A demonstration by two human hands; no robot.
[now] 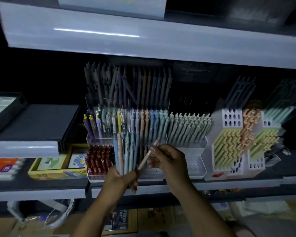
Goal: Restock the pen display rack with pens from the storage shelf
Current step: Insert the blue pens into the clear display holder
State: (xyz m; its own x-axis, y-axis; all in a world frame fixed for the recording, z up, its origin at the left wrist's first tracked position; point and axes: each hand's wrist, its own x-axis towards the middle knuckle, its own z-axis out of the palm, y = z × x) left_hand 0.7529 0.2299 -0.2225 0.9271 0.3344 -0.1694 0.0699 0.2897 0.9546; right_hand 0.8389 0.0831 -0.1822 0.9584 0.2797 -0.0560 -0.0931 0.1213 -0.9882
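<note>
My left hand (121, 178) grips a bundle of pastel pens (126, 151), blue and beige, held upright in front of the clear tiered pen rack (161, 175). My right hand (169, 161) pinches a single beige pen (148, 154), tilted, its top pointing up toward the rack's middle tier. The rack holds rows of purple, white, beige, blue and pale green pens (188, 125) and red pens (99, 158) at its lower left. The rack's lower right compartment (193, 163) shows bare holes.
A white holder with green and orange pens (234, 142) stands right of the rack. A yellow box (58, 166) and an orange packet (3, 165) lie at the left. A grey shelf (143, 41) overhangs above. Cardboard boxes (120, 221) sit below the shelf edge.
</note>
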